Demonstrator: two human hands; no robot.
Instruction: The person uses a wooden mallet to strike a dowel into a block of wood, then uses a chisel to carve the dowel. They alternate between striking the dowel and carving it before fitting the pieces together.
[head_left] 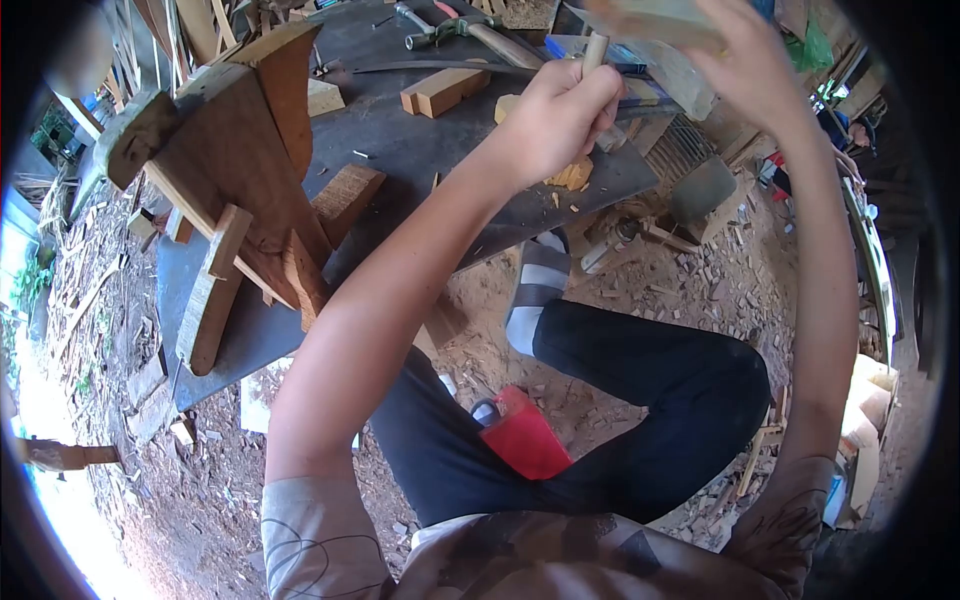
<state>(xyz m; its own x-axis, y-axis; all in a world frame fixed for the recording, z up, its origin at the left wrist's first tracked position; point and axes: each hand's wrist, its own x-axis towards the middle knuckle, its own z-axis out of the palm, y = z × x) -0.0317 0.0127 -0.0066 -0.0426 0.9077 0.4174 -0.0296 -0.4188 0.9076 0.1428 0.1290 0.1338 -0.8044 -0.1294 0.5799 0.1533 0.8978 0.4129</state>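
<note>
My left hand point(568, 115) is closed in a fist around a tool with a round wooden handle point(596, 52), whose top end sticks up above the thumb. The tool's lower end is hidden by the fist. Just under that hand lies a carved orange-brown wood piece point(572, 174) with small chips beside it on the dark tabletop point(415, 155). Higher up at the right, my right hand point(738, 62) grips a pale wooden block point(665, 25), smeared by motion, near the handle's top.
A large wooden assembly point(235, 150) stands at the table's left. A claw hammer point(480, 35) and a wood block point(445, 90) lie toward the back. Below are a red plastic seat point(525, 435) and ground strewn with wood chips point(200, 500).
</note>
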